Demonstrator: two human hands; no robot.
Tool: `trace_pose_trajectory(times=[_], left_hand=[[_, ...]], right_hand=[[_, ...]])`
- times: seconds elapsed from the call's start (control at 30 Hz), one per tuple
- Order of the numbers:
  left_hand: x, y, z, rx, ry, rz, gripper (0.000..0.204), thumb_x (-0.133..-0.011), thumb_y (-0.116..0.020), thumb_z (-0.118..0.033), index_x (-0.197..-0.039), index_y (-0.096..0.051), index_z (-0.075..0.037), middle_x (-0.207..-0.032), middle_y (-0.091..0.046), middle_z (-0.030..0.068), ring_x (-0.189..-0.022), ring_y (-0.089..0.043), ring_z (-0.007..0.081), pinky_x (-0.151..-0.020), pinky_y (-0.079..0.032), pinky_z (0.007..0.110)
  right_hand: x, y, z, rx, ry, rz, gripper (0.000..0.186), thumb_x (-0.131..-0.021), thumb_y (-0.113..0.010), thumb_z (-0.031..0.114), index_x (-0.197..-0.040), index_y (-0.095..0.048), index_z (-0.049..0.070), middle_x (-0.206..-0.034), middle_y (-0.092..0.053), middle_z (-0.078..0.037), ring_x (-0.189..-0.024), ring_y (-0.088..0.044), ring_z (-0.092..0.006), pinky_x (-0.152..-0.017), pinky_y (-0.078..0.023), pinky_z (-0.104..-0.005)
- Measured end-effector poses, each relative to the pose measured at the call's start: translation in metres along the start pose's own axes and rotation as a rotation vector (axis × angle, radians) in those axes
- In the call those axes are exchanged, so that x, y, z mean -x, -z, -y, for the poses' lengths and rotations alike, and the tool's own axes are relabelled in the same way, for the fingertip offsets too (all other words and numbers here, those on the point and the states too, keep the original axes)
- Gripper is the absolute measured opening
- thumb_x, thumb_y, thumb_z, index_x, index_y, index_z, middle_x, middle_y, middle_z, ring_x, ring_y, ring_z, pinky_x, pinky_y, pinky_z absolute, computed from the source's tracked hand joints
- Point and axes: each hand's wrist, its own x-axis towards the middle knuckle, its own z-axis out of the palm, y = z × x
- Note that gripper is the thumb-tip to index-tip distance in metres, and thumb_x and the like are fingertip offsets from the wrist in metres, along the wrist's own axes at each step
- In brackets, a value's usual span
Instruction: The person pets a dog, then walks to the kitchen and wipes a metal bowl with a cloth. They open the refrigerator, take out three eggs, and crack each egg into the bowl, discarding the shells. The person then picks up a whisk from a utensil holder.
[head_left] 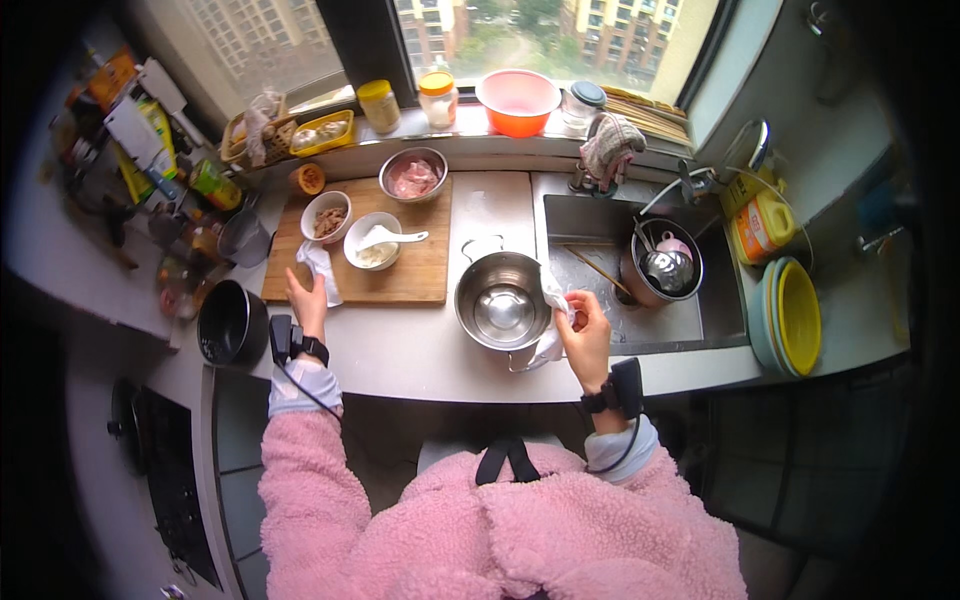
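Observation:
A steel pot (502,300) with loop handles stands on the counter, with a shiny bottom. At its right rim my right hand (587,335) pinches a thin white cloth (550,345), which hangs over the rim and down the outside. My left hand (308,300) is at the front of the wooden cutting board (420,275), fingers apart, beside another crumpled white cloth (322,272); its thumb looks close to this cloth, but contact is unclear. Behind it on the board are a bowl of brown pieces (328,218), a bowl of white paste (372,255) with a white spoon (385,237), and a steel bowl of raw meat (415,178).
Right of the pot, the sink (590,215) holds a dark pot (660,270) with a ladle. A black pot (232,325) sits at the counter's left. Basins (800,318) lean at far right, near a yellow jug (765,220). Jars and an orange basin (518,105) line the windowsill.

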Motion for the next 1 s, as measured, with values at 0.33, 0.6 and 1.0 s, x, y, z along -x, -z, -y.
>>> trace_pose_trajectory(times=[0.33,0.6,1.0], left_hand=[[0.136,-0.076,-0.126,0.607,0.492,1.435,0.061,-0.091,-0.050,-0.011,-0.143,-0.018,-0.015,-0.125,-0.047,0.0198,-0.083,-0.067,0.0322,-0.061,-0.060,0.038],[0.151,-0.057,-0.141,0.790,0.423,1.444,0.075,-0.081,-0.030,0.009,-0.145,-0.007,-0.024,-0.135,-0.037,0.0152,-0.097,-0.063,0.0298,-0.064,-0.061,0.038],[0.127,-0.015,-0.178,0.765,-0.166,1.201,0.088,-0.069,-0.033,0.015,-0.148,0.000,-0.006,-0.153,-0.012,0.0175,-0.138,-0.020,0.0269,-0.106,-0.020,0.032]], right_hand=[[-0.016,-0.057,-0.018,0.350,0.080,-0.083,0.011,-0.076,-0.069,0.008,-0.087,-0.068,0.008,-0.060,-0.053,-0.006,-0.051,-0.048,-0.0153,-0.049,-0.039,-0.0292],[-0.040,-0.066,-0.045,0.591,-0.090,-0.089,0.019,-0.081,-0.058,0.013,-0.096,-0.062,0.002,-0.079,-0.065,-0.021,-0.077,-0.063,-0.0378,-0.068,-0.051,-0.0446],[-0.036,-0.093,-0.027,0.747,0.001,0.745,0.017,-0.077,-0.054,0.006,-0.087,-0.068,0.001,-0.085,-0.066,-0.022,-0.080,-0.063,-0.0366,-0.073,-0.051,-0.0435]])
